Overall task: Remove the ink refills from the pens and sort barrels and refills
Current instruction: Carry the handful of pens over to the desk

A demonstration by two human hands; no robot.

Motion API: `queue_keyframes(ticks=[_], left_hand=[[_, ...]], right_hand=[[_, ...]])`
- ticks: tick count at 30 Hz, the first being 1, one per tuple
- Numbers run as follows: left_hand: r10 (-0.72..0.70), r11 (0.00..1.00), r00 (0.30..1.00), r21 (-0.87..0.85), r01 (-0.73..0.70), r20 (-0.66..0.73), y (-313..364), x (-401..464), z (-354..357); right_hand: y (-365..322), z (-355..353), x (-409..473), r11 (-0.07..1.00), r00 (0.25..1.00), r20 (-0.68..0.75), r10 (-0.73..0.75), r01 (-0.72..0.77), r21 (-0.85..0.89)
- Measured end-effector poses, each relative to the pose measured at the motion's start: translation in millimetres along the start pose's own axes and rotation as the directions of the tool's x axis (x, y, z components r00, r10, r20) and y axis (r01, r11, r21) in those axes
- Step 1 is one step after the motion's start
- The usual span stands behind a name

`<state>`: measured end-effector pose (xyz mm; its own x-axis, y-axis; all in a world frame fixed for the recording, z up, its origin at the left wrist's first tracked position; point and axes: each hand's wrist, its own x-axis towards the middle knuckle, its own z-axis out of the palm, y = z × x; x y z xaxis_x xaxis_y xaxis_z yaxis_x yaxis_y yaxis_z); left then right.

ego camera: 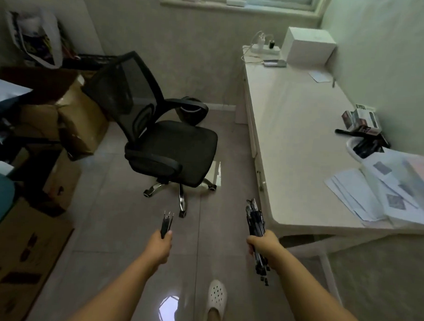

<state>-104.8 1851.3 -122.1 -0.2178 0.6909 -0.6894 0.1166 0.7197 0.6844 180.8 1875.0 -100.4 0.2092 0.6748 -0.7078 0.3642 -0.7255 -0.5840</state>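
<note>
Bundle of pens: being gripped in the right hand, fingers curled round it, above the floor, near the white desk. Small bundle of refills: being gripped likewise in the left hand, near the office chair.

The left hand hides the lower ends of its refills.

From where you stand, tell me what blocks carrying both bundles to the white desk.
Nothing visible does. The left hand holds the refills, the right hand the pen barrels. The white desk lies just right; the office chair stands ahead-left, off that path.
</note>
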Motion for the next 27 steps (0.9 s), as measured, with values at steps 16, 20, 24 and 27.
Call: queue_keyframes(ticks=[16,20,24,27], left_hand=[[0.109,0.980,0.994,0.165,-0.109,0.013,228.2,171.9,61.7],[0.077,0.972,0.993,0.216,-0.094,0.086,283.8,233.4,66.3],[0.087,0.940,0.987,0.316,-0.126,0.135,346.4,290.7,75.3],[0.091,0.902,0.984,0.405,-0.148,0.156,387.0,323.4,95.2]], right_hand=[[-192.0,-60.7,177.8,0.996,1.000,0.022,-0.015,0.017,-0.091],[-227.7,-68.5,214.0,0.999,0.996,-0.071,0.054,-0.053,0.013],[-259.0,-82.8,246.9,0.986,0.988,-0.115,0.107,-0.091,0.139],[-271.8,-97.5,265.5,0.968,0.976,-0.168,0.141,-0.100,0.230]])
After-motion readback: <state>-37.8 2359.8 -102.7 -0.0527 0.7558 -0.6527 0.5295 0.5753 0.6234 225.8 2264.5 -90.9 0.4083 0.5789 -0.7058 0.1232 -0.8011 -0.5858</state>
